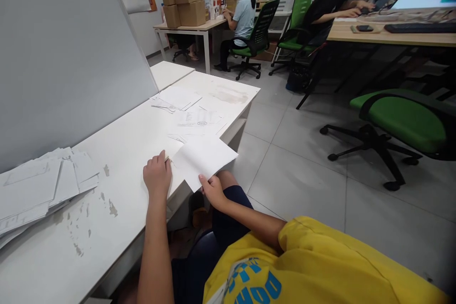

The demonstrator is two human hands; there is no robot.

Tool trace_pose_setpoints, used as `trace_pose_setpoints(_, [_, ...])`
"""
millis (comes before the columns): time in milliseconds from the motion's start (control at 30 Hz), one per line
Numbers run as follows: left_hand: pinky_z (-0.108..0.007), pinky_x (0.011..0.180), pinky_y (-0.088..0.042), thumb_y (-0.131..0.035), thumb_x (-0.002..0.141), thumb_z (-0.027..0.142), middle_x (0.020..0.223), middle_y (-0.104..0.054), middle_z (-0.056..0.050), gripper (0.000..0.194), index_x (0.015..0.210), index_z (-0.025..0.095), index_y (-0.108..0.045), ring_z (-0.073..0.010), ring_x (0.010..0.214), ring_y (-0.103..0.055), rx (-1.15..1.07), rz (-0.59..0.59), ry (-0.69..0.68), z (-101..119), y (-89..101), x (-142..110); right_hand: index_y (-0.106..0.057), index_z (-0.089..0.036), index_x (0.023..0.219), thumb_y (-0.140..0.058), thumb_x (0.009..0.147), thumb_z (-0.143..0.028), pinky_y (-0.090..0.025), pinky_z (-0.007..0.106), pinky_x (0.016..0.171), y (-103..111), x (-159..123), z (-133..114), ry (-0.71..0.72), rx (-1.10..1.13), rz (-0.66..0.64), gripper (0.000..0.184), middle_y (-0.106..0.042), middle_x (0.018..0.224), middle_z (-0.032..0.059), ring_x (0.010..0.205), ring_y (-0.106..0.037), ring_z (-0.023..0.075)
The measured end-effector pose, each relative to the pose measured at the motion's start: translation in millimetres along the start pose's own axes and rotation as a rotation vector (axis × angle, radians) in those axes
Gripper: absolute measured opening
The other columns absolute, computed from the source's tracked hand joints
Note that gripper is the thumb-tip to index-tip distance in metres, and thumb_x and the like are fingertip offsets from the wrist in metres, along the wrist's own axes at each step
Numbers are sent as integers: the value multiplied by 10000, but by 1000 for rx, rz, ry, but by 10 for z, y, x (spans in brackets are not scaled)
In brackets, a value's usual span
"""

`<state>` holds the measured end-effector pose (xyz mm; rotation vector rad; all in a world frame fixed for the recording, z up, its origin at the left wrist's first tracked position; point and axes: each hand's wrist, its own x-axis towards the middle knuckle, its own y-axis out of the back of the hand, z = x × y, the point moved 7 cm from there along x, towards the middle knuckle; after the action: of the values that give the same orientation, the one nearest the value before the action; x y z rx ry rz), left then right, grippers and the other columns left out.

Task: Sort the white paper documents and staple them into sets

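A blank white sheet of paper (204, 156) lies partly on the white table and juts out past its front edge. My right hand (213, 191) pinches the sheet at its near edge, thumb on top. On the tabletop at the sheet's left side rests my left hand (157, 174), closed, with its fingers curled under. A small pale tip shows by its index finger, too little to name. Just beyond the sheet are printed papers (199, 118), one with an oval mark, and further loose sheets (178, 97) behind them.
A thick pile of papers (32, 190) sits at the left on the white table (121, 161), against a grey panel (71, 47). A green chair (406, 114) stands to the right. Further back, people sit at desks, one beside cardboard boxes (192, 12).
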<state>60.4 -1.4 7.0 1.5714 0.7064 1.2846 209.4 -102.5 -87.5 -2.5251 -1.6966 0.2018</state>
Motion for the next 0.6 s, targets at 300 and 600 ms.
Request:
trace_pose_setpoints(300, [-388, 763, -375, -365, 946, 324, 1095, -661, -140, 441, 1300, 145, -558, -287, 956, -564, -24, 15, 6, 4, 7, -8, -497, -199, 591, -587, 749, -646, -338, 239, 424, -168, -15, -25, -75, 56, -61, 483, -470, 443, -31, 411, -429, 101])
trace_pose_setpoints(600, [-400, 812, -415, -386, 940, 309, 1159, -671, -148, 452, 1327, 135, -542, -296, 1057, -587, -79, 35, -1, -8, -6, -9, -500, -193, 607, -592, 739, -651, -334, 232, 419, -214, -17, 63, -86, 86, -17, 485, -483, 453, -29, 417, -439, 100])
